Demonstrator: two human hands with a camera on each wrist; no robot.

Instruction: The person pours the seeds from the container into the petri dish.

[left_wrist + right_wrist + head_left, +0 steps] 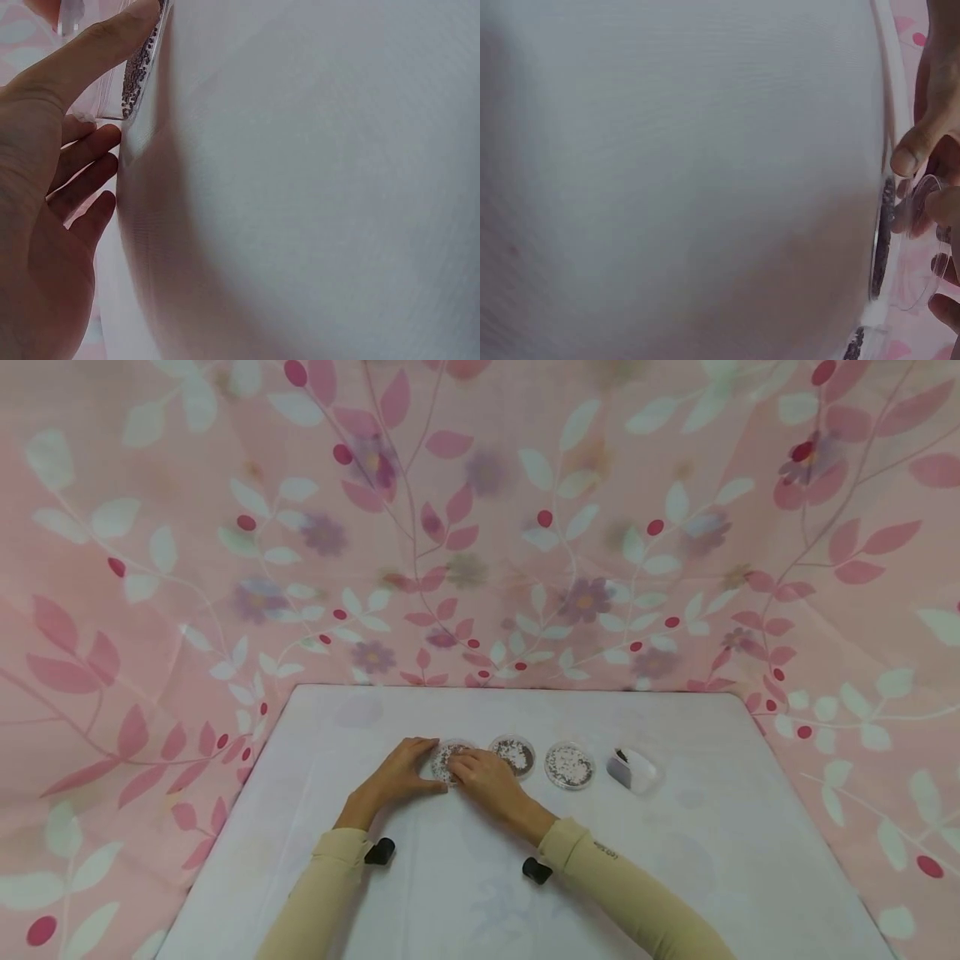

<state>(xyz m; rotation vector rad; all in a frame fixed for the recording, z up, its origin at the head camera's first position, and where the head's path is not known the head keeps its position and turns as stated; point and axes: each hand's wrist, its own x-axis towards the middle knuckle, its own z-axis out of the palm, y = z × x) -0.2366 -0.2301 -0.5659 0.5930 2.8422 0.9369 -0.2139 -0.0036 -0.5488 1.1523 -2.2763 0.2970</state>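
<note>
Left grip (pixel 401 770): my fingers clasp the leftmost dish (pixel 447 760) on the white table (pixel 675 860).
Right grip (pixel 486 777): pinching that dish's clear lid (pixel 922 225).
Neighbours: two dishes (pixel 513 755) (pixel 569 765) alongside, right.

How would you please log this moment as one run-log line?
left hand: holds left dish | right hand: grips same dish | other dishes: untouched | table: white

dishes (pixel 542 762) crowd right, tabletop (pixel 450 893) near side free
</note>
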